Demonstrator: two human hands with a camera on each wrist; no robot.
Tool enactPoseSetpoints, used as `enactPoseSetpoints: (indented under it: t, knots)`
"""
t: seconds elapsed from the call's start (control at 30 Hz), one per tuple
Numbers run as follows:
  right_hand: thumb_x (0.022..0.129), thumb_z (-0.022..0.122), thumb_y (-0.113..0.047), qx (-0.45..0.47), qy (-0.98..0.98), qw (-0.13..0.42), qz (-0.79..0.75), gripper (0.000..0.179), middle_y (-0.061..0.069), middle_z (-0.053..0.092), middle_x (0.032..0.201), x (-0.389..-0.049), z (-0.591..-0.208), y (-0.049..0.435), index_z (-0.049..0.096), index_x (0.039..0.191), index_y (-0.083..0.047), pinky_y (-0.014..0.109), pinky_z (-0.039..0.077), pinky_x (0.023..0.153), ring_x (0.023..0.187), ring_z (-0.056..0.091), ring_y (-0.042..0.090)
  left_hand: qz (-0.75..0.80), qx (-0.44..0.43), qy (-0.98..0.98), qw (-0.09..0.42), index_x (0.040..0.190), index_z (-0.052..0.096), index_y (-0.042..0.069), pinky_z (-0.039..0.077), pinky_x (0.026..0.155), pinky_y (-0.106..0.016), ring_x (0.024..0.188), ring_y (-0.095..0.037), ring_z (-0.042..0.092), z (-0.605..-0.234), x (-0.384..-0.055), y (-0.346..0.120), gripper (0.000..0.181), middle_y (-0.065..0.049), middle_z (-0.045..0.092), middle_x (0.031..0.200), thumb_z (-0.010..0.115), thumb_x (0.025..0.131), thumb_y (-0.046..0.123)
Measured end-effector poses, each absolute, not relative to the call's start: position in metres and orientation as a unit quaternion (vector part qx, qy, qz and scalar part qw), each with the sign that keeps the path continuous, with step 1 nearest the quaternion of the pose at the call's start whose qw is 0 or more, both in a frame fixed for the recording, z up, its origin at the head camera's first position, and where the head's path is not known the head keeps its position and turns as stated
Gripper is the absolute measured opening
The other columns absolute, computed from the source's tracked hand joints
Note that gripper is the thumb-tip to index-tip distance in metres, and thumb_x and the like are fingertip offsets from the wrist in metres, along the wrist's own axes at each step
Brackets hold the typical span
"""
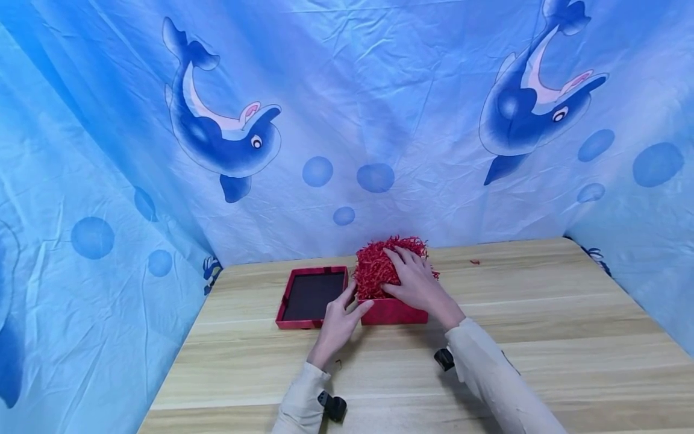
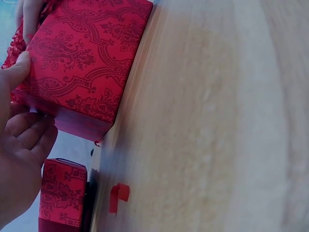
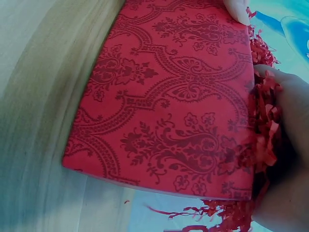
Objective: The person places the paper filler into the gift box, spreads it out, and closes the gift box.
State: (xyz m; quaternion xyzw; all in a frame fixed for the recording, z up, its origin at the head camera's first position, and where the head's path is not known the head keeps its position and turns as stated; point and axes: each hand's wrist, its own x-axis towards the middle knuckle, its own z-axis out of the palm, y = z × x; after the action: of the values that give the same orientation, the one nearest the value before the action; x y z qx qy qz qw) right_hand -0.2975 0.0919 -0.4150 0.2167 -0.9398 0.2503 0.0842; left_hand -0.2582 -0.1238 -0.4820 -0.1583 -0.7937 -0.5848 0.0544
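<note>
A red patterned gift box stands on the table, heaped above its rim with red shredded paper. My right hand rests on top of the heap with fingers spread, pressing on the shreds. At the box's left front corner, my left hand holds it, the thumb at the front rim and the fingers along the left side. In the left wrist view the left thumb touches the box's patterned front wall. Strands hang over the box's right edge in the right wrist view.
Left of the box lies its red lid, turned up to show a black inside. A small red paper scrap lies at the back right of the wooden table. Behind hangs a blue dolphin-print cloth.
</note>
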Motion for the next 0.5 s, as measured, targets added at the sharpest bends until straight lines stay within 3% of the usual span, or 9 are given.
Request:
enactPoseSetpoints:
  t: [0.3,0.5]
  knots:
    - [0.103,0.064,-0.037,0.227,-0.946,0.051,0.228,0.075,0.027,0.026,0.163,-0.2968,-0.4181,0.0892,0.030,0.163,-0.007,0.077,0.019,0.113,0.147,0.024,0.053,-0.586,-0.153,-0.794,0.054,0.158,0.034,-0.004,0.048,0.105,-0.047,0.138,-0.044,0.046,-0.4822,-0.2586,-0.1240,0.076,-0.024,0.034,0.161,0.071,0.101,0.029]
    - [0.104,0.064,-0.037,0.231,-0.944,0.055,0.231,0.072,0.026,0.027,0.163,-0.2981,-0.4215,0.0870,0.033,0.161,-0.007,0.075,0.019,0.114,0.147,0.025,0.052,-0.582,-0.164,-0.794,0.065,0.159,0.039,0.002,0.047,0.105,-0.049,0.139,-0.040,0.047,-0.4816,-0.2597,-0.1234,0.071,-0.020,0.041,0.159,0.071,0.101,0.027]
